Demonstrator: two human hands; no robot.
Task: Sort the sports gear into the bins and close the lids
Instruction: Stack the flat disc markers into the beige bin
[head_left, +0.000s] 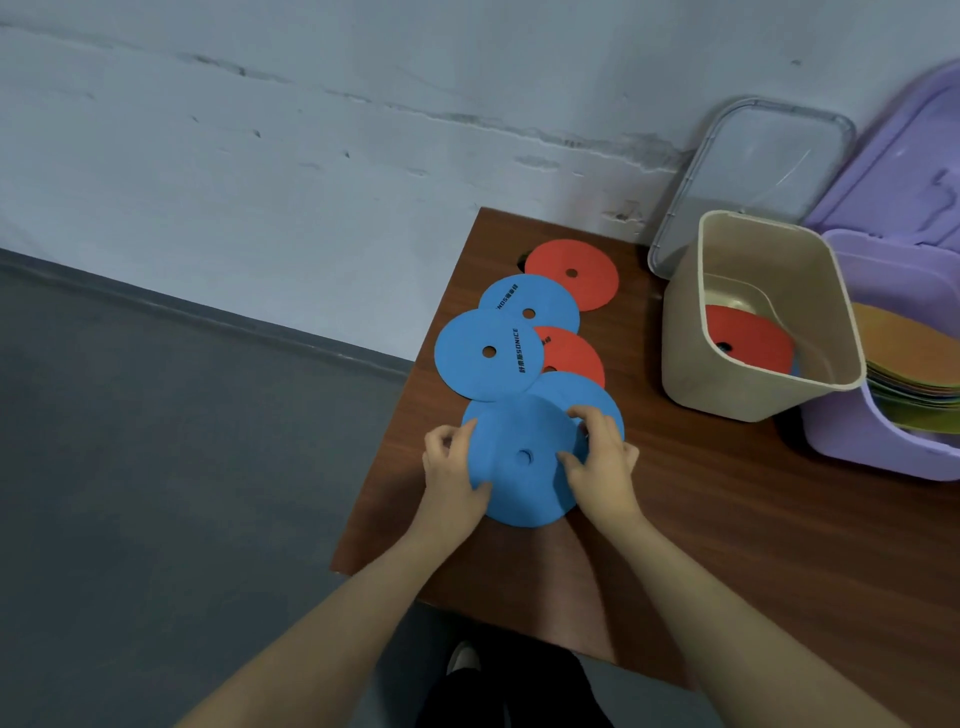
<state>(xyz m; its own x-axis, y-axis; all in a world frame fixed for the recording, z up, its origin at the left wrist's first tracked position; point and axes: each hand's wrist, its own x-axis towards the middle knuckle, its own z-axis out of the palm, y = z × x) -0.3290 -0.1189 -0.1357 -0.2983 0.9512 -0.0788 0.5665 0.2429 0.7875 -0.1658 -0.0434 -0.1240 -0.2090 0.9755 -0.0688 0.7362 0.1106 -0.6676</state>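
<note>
2 hands hold a blue disc over the near left part of a brown wooden table. Left hand grips the disc's left rim, thumb on top and fingers curled beneath; right hand grips its right side, fingers curled over the far edge and thumb pressed near the centre hole. A second blue disc lies partly under the held one, on its far right side.

Beyond these, 4 more discs lie overlapped in a row running toward the wall: a blue printed disc, a red disc partly beneath it, another blue disc and, farthest, a red disc at the back.

At right stands a beige bin, open, with a red disc inside resting on its floor; a sliver of blue shows at that disc's edge, possibly another disc beneath it. A clear grey-rimmed lid leans upright against the wall behind the bin. Just beside the beige bin, a purple bin holds a stack of multicoloured discs, its purple lid propped behind.
</note>
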